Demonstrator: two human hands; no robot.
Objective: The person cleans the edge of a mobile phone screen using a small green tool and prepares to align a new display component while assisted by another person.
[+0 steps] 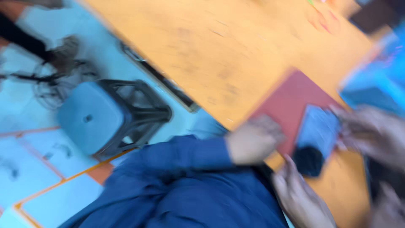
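The grey-blue slab [319,128] on the red mat [291,101] is judged light and stiff, best taken by its long edges. The left hand [253,143] is curled beside it and the right hand [371,133] is at its edge. Neither grip can be told through the blur.

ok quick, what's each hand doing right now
left hand: curled on the red mat, grip too blurred to tell
right hand: open, fingers beside the grey device, holding nothing
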